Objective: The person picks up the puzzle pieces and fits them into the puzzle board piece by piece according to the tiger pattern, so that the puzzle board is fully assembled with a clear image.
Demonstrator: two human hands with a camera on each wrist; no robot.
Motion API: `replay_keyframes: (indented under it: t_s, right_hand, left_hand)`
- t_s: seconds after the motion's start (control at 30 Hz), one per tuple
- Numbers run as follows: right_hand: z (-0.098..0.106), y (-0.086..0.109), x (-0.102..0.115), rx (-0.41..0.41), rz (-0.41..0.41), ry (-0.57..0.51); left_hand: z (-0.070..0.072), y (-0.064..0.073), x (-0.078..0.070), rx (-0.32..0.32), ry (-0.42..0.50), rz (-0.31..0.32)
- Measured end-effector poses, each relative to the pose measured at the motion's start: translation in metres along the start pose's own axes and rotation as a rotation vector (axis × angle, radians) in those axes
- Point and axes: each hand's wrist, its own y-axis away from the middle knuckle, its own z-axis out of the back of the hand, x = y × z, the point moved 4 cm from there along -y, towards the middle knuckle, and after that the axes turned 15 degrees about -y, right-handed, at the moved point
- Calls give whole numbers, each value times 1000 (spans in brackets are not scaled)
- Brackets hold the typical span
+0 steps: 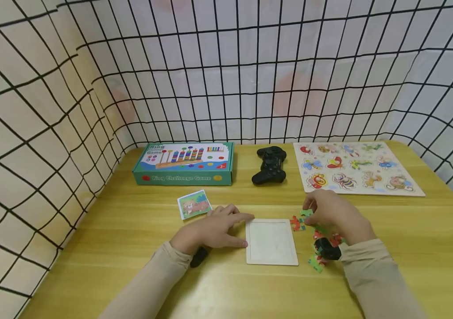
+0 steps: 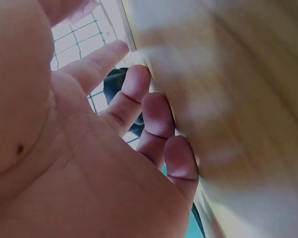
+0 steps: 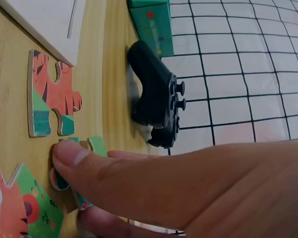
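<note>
My left hand (image 1: 218, 228) lies with its fingers spread at the left side of a square, pale wooden puzzle tray (image 1: 272, 243). Its index fingertip is at the tray's upper left corner and the thumb tip at the left edge. To the right of the tray, my right hand (image 1: 335, 215) pinches a green jigsaw piece (image 3: 97, 147) between thumb and fingers, which partly cover it. A red-orange piece with teal corners (image 3: 55, 91) lies flat between that hand and the tray. Several more red and green pieces (image 1: 315, 263) lie under and below the right wrist.
A small picture card (image 1: 194, 204) lies beyond the left hand. Farther back stand a green Ring Challenge Game box (image 1: 184, 178) and a black game controller (image 1: 270, 165). A board of cartoon insects (image 1: 359, 170) lies at the back right. Black netting (image 1: 242, 79) borders the table.
</note>
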Motion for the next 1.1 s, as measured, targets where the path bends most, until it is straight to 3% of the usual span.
replay_keyframes:
  t_s: [0.77, 1.1]
  right_hand:
    - [16, 6, -5, 40, 68, -140]
    - [18, 8, 0, 32, 91, -130]
  left_hand:
    - [0, -1, 1, -2, 39, 16]
    - [0, -2, 1, -2, 41, 18]
